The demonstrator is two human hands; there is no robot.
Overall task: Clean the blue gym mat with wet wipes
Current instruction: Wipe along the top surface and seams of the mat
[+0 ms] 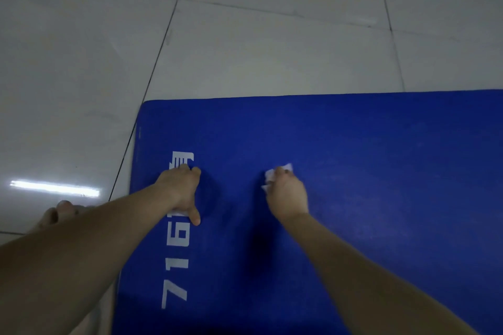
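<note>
The blue gym mat (367, 171) lies flat on the floor, with white printed characters running along its left side. My right hand (288, 196) holds a crumpled white wet wipe (272, 175) against the mat near its middle; the wipe shows at my fingertips. My left hand (182, 193) presses flat on the mat over the white print, thumb spread toward me. Both forearms reach in from the bottom of the view.
Pale glossy floor tiles (245, 35) with dark grout lines surround the mat's far edge and left edge. Toes of a bare foot (58, 213) show on the tile at the left, beside my left forearm. A ceiling light reflects on the floor there.
</note>
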